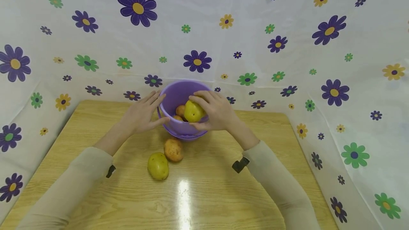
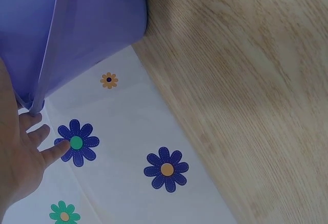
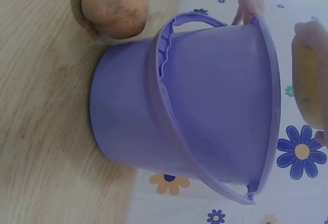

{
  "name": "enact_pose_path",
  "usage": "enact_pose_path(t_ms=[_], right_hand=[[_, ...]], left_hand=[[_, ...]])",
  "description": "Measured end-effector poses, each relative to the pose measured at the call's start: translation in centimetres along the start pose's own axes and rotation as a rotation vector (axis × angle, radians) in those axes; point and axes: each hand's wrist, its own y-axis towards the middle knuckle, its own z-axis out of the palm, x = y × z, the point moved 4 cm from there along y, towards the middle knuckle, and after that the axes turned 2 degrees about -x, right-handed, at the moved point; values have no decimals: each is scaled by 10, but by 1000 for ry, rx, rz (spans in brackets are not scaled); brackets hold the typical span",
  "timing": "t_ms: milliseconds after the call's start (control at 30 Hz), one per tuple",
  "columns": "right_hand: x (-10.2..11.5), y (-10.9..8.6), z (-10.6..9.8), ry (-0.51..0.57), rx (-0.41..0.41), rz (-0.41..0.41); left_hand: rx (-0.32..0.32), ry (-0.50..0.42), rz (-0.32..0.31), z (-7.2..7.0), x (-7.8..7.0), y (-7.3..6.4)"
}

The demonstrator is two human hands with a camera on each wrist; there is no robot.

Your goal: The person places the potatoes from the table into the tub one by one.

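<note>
White sheeting printed with purple, green and yellow flowers hangs along the far side, left and right of a wooden table. At the far middle stands a purple bucket, upright, mouth up, its handle hanging down the near side. My right hand grips a yellow fruit between fingers and thumb, just above the bucket's mouth and clear of the rim. Partly hidden by my fingers, the fruit lies roughly level, its long axis left to right, a small dark spot facing near. My left hand touches the rim's left side, fingers straight and spread. Brown potatoes lie inside. Near the bucket sits a loose potato, and just left of it a greenish-yellow fruit; both have their long axes running roughly near to far.
</note>
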Motion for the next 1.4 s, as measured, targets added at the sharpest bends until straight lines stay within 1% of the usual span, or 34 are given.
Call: enact_pose_path(t_ms=[100,233,333,533,767,900,1167,1400], right_hand=[[-4,3,2,-4,7,9],[-10,7,5,-17,37,36],[-14,9,8,-23,70,53],[-21,12,16,-20,121,77],[-28,16,25,-10,214,118],[-31,18,31,-9,252,132],[-35,20,41,-48,289,128],[-37,24,50,-94,366,110]], left_hand=[[-6,1,0,0,0,0],[-18,-2,0,0,1,0],[-23,0,1,0,1,-1],[-12,4,-2,1,2,0],[-11,7,3,2,2,1],[-7,14,5,3,2,1],[-12,9,7,2,1,1],[-13,8,11,0,-1,0]])
